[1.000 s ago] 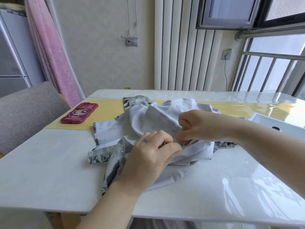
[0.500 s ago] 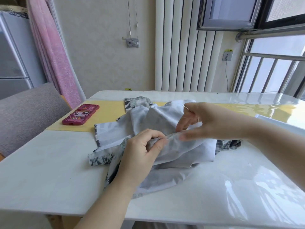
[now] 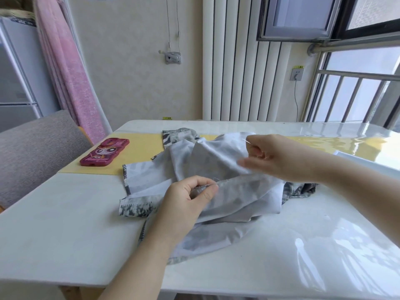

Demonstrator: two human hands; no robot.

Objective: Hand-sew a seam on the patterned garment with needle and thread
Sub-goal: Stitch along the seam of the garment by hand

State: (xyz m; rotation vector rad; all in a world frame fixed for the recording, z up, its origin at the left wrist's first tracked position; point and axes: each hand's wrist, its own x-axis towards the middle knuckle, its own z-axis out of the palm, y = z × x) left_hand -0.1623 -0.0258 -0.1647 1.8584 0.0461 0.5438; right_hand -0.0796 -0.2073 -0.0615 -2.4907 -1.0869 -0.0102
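The patterned garment (image 3: 227, 167) lies crumpled on the middle of the white desk (image 3: 65, 213), mostly pale inside out, with grey printed edges showing at its left, far and right sides; its far part overlaps a yellow mat (image 3: 140, 152); the left hand (image 3: 190, 198) sits on the near part of the cloth, thumb and curled fingers pinching a raised fold with a frayed edge; the right hand (image 3: 275, 156) is lifted above the cloth and apart from the left, thumb and forefinger nipping a thin needle (image 3: 246, 141) that points up and to the left, the lower fingers stretched out and blurred; a phone in a red cartoon case (image 3: 105, 151) rests on the mat, well left of the garment; a grey chair (image 3: 32, 148) stands at the desk's left side.
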